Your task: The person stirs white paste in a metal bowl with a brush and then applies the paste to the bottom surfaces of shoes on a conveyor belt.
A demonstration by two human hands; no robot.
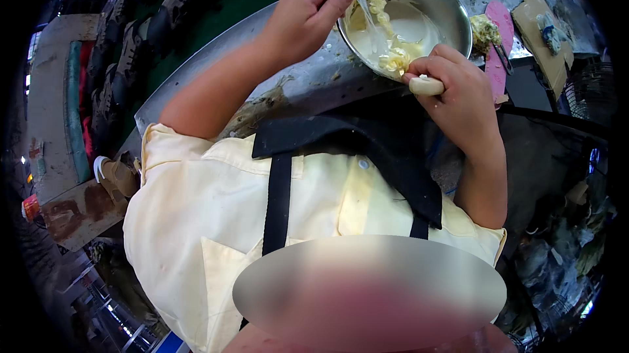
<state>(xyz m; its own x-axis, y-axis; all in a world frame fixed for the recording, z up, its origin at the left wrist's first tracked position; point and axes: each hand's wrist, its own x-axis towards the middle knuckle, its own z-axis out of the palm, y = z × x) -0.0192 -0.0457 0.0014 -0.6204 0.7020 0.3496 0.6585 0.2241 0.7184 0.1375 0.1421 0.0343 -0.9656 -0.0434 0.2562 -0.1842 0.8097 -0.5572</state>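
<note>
A metal bowl (452,0) stands on the bench in front of me, with milky white glue-like liquid (409,18) in it. Yellowish crusted clumps (375,6) cling to its inner wall. At the bowl's left rim, my left hand (313,18) is closed in a pinch on a whitish stretchy film (367,16) that hangs down into the bowl. My right hand (458,84) is wrapped round a tool with a thick pale rounded handle (426,86), at the bowl's near right rim. The tool's working end is hidden by my fingers and a yellow clump.
The bowl rests on a stained metal bench (216,61). Right of it are a crusted yellowish lump (485,33), a pink sole-shaped piece (499,19) and a cardboard piece (540,38). Dark shoes (118,71) line the left, with a tan shoe (116,175) nearer me.
</note>
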